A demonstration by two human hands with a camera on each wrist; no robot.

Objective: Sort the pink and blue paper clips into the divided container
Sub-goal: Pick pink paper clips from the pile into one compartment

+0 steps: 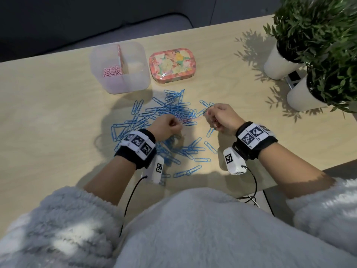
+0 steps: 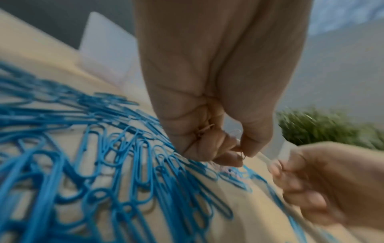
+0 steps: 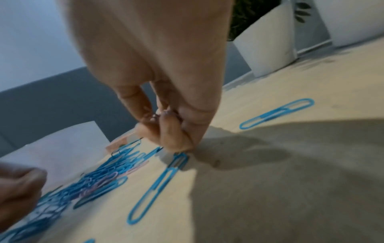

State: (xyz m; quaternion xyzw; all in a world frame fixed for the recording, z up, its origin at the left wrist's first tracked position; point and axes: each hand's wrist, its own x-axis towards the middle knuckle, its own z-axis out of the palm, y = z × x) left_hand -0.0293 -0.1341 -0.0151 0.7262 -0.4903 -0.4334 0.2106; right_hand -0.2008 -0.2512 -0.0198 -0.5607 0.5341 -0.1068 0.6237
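Many blue paper clips (image 1: 170, 113) lie scattered in a pile in the middle of the table, with a few pink clips (image 1: 188, 119) among them. My left hand (image 1: 172, 127) hovers low over the pile's centre, fingers curled; the left wrist view shows pink clips (image 2: 204, 129) tucked in its palm. My right hand (image 1: 212, 115) is at the pile's right edge, fingers bunched around small pink clips (image 3: 158, 115), fingertips down on the table beside a blue clip (image 3: 178, 162). The translucent divided container (image 1: 135, 80) stands at the back left, with pink clips (image 1: 112, 71) in its left compartment.
A floral tin (image 1: 173, 64) sits right of the container. Two white pots (image 1: 278, 62) (image 1: 303, 95) with green plants stand at the far right. The table's near right corner (image 1: 270, 182) ends beside my right forearm. Cables hang from both wrist cameras.
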